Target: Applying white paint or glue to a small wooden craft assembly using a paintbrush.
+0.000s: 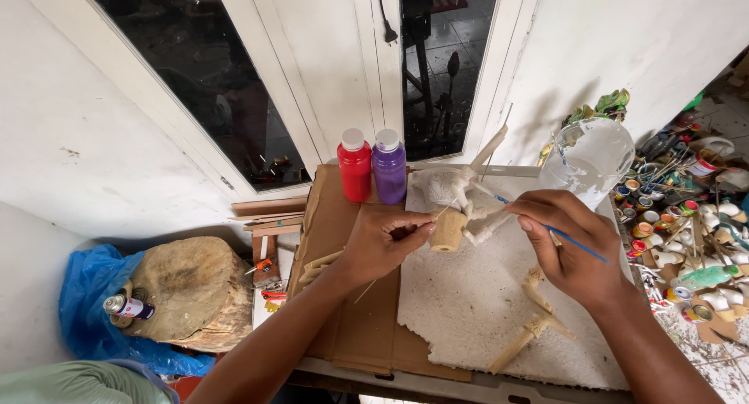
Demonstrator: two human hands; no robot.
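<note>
Head view: two bare hands work over a white foam sheet (484, 310) lying on cardboard (343, 217).
Left hand (378, 244): fingers curled in, pinching a thin stick that carries a small wooden figure (456, 213) on a round base.
Right hand (573, 244): closed in a pen grip on a blue-handled brush (577, 244), its tip at the figure.
Figure's place: above the foam's far edge, between both hands.
Nearby: red bottle (354, 166) and purple bottle (388, 168) behind; clear plastic cup (589, 160) to the right.
</note>
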